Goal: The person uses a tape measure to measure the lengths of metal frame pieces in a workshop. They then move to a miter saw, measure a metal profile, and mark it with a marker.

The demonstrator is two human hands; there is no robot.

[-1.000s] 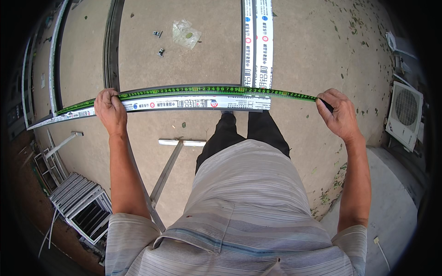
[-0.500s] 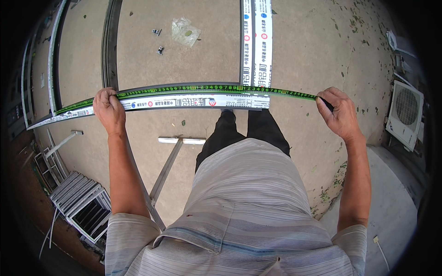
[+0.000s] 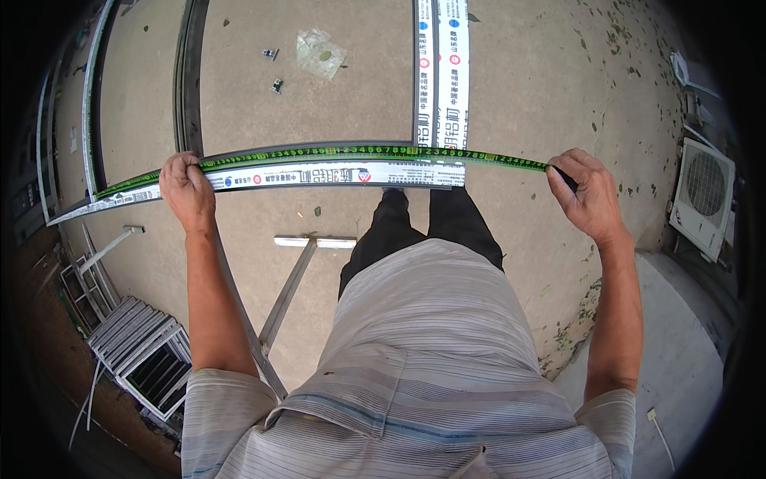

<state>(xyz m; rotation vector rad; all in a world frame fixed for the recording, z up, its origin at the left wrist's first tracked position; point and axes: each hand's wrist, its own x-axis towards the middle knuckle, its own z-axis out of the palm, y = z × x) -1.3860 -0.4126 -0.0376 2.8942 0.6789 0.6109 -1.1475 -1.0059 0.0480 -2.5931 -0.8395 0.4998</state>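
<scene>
A green tape measure blade [image 3: 375, 150] is stretched across the long near rail of a metal window frame [image 3: 319, 175], which is wrapped in white printed film. My left hand [image 3: 187, 193] is closed over that rail and the blade, toward the left part of the frame. Beyond the frame's right end, my right hand [image 3: 591, 195] grips the dark tape measure case [image 3: 563, 179], and the blade runs out from it in mid-air. Two film-covered uprights [image 3: 453, 76] meet the rail near its right end. Most of the case is hidden by my fingers.
A dark upright bar [image 3: 189, 72] crosses the frame at left. Two small metal fittings [image 3: 276, 85] and a clear plastic bag [image 3: 320, 53] lie on the ground. A support stand [image 3: 315, 242] is under the frame. Stacked frames [image 3: 148, 359] sit lower left, an air-conditioner unit [image 3: 702, 195] far right.
The frame and my left hand have shifted very slightly to the left. My right hand and the tape measure case stay almost in place, with the blade still stretched.
</scene>
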